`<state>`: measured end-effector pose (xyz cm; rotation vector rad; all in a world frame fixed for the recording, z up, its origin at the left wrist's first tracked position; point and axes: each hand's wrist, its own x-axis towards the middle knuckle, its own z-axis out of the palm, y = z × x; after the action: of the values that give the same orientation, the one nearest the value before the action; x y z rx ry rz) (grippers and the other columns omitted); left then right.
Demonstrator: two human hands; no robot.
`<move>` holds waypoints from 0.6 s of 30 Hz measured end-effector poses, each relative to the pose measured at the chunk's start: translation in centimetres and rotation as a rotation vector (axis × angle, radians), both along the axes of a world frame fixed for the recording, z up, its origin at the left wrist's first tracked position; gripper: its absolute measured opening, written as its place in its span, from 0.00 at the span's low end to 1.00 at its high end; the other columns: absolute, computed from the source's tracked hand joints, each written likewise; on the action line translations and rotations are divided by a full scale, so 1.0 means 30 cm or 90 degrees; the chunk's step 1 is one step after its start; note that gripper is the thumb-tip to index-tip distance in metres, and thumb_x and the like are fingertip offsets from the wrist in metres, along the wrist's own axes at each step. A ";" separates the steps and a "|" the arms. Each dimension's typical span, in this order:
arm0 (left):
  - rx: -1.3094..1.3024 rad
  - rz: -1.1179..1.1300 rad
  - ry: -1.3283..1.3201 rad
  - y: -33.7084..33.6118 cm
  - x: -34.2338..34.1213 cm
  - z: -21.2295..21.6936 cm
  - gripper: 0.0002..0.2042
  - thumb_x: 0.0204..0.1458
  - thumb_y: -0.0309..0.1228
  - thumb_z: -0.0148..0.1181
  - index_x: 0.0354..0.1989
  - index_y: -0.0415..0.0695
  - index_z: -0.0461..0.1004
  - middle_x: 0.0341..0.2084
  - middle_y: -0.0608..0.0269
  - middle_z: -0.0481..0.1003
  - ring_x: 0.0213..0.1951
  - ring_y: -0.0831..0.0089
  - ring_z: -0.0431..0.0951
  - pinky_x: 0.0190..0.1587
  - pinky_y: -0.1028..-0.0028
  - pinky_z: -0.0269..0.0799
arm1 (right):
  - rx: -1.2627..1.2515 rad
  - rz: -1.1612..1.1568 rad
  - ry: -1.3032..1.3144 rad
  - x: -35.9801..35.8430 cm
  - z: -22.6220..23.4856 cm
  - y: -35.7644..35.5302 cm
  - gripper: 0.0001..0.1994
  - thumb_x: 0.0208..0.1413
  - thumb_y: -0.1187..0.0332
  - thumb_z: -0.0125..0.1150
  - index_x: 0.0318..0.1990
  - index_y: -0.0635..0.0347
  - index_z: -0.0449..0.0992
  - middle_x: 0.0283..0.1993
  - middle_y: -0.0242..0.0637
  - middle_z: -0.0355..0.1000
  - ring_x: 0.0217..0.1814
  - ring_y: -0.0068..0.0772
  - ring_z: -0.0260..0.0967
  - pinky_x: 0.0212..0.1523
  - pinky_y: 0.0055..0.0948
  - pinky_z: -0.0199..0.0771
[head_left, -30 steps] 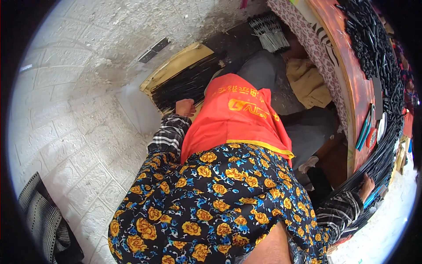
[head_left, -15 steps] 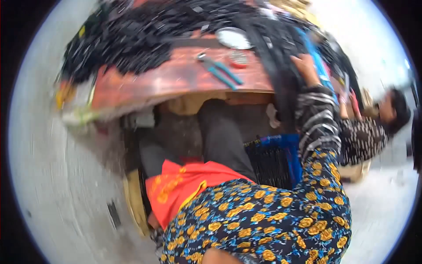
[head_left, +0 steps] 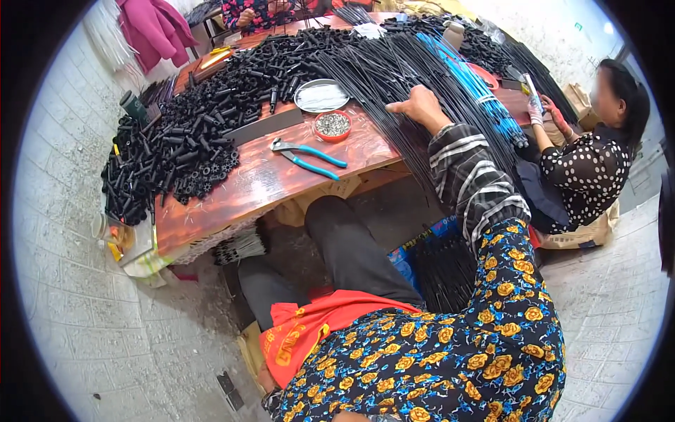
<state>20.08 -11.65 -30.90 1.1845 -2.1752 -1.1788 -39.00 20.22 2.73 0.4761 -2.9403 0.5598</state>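
My right hand (head_left: 420, 105) reaches over the brown wooden table (head_left: 246, 190) and lies on a wide bundle of thin black rods (head_left: 394, 70), fingers curled over them. Its striped sleeve (head_left: 467, 176) runs back to my flowered top. A bundle of blue rods (head_left: 472, 81) lies just right of the hand. Blue-handled pliers (head_left: 309, 158), a small red bowl of metal bits (head_left: 332, 125) and a round metal plate (head_left: 321, 96) sit to the hand's left. My left hand is out of sight, low beside the red apron (head_left: 309, 330).
A heap of short black tubes (head_left: 190, 133) covers the table's left part. A co-worker in a dotted top (head_left: 598, 162) sits at the right, handling rods; another person (head_left: 256, 10) sits at the far end. A blue crate of black rods (head_left: 436, 260) stands under the table.
The view has swung up from the floor to the table. My right hand stays on the black rods; my left hand, seen near the floor before, has left the picture.
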 end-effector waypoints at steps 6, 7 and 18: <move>0.140 0.114 0.029 0.005 0.145 0.014 0.16 0.57 0.42 0.52 0.44 0.42 0.68 0.36 0.52 0.75 0.38 0.52 0.77 0.40 0.57 0.74 | -0.009 -0.013 0.018 -0.025 -0.088 -0.043 0.27 0.44 0.51 0.69 0.38 0.73 0.77 0.42 0.62 0.75 0.47 0.59 0.74 0.48 0.46 0.73; 0.164 0.133 0.034 0.001 0.166 0.013 0.16 0.58 0.42 0.52 0.45 0.41 0.68 0.36 0.52 0.75 0.39 0.53 0.77 0.40 0.57 0.74 | -0.015 -0.029 0.013 -0.028 -0.095 -0.054 0.27 0.45 0.52 0.68 0.38 0.73 0.77 0.41 0.62 0.75 0.47 0.59 0.74 0.49 0.46 0.73; 0.484 0.319 0.096 0.006 0.248 -0.079 0.19 0.60 0.41 0.51 0.51 0.39 0.66 0.41 0.54 0.74 0.42 0.56 0.77 0.43 0.59 0.75 | -0.010 -0.018 0.000 -0.110 0.113 0.029 0.15 0.54 0.62 0.57 0.36 0.69 0.77 0.40 0.59 0.76 0.45 0.59 0.75 0.46 0.48 0.75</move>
<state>27.52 -11.49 -33.26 1.7202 -1.2001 -1.8229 -42.29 21.09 6.12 0.4318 -2.9351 0.5789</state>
